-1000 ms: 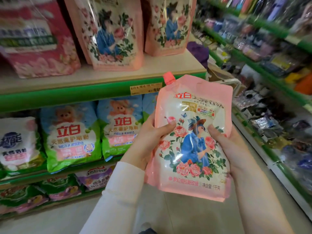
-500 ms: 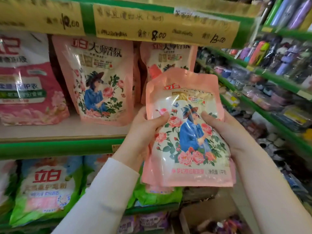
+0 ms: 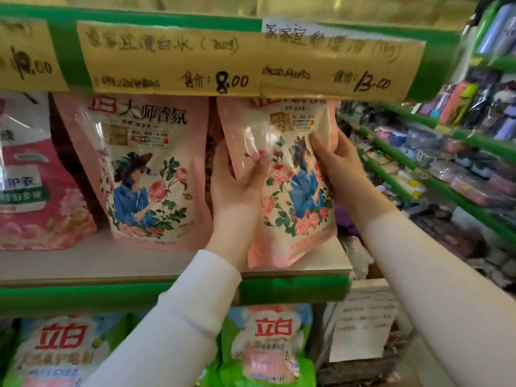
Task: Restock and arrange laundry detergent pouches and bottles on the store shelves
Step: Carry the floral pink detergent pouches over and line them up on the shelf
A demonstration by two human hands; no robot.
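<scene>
A pink detergent pouch (image 3: 290, 196) printed with roses and a figure in blue stands at the right end of the middle shelf (image 3: 111, 263), its bottom on the shelf board. My left hand (image 3: 237, 188) grips its left edge, thumb across the front. My right hand (image 3: 337, 169) grips its right side, thumb on the front. An identical pink pouch (image 3: 145, 174) stands just to its left on the same shelf. The held pouch hides whatever stands behind it.
A white and pink pouch (image 3: 30, 177) stands at the shelf's far left. Yellow price labels (image 3: 195, 60) hang from the green shelf edge above. Green and blue pouches (image 3: 268, 347) fill the shelf below. A green rack of small goods (image 3: 446, 152) runs along the right.
Both hands have lifted the pink pouch from chest height up and forward onto the right end of the middle shelf. My view has tilted upward.
</scene>
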